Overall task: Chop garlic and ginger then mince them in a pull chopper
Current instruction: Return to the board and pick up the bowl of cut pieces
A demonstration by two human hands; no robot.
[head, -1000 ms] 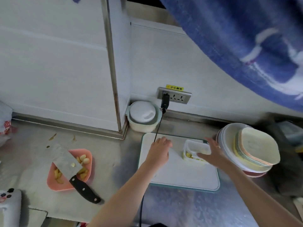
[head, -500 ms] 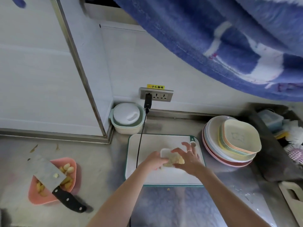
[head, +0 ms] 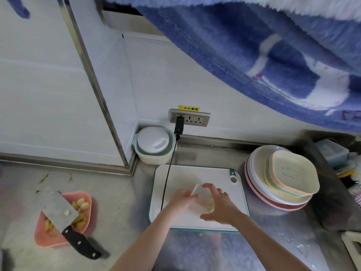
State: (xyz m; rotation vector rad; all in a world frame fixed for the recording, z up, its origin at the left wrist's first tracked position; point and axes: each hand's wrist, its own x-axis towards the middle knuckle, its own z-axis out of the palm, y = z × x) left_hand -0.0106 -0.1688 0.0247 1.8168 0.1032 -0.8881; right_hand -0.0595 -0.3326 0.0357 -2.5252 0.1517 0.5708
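On the white cutting board [head: 213, 177] both my hands hold a small clear container [head: 203, 200] tipped on its side, with pale yellowish minced bits showing inside. My left hand [head: 182, 198] grips its left side and my right hand [head: 218, 205] cups its right side. The container is blurred and largely hidden by my fingers. At the left, a pink dish [head: 64, 218] holds garlic cloves and ginger pieces, and a cleaver [head: 58, 210] with a black handle lies across it. A round white and green pull chopper [head: 154, 143] stands by the wall under the socket.
A black cable [head: 168, 173] runs from the wall socket [head: 189, 118] down across the cutting board's left part. A stack of plates and square dishes [head: 285, 177] stands right of the board. Blue fabric [head: 254, 55] hangs overhead. Peel scraps [head: 44, 178] lie on the steel counter.
My hands came together around the clear container and tipped it over on the board, nearer the front edge. The view shifted so the pink dish and cleaver sit further left.
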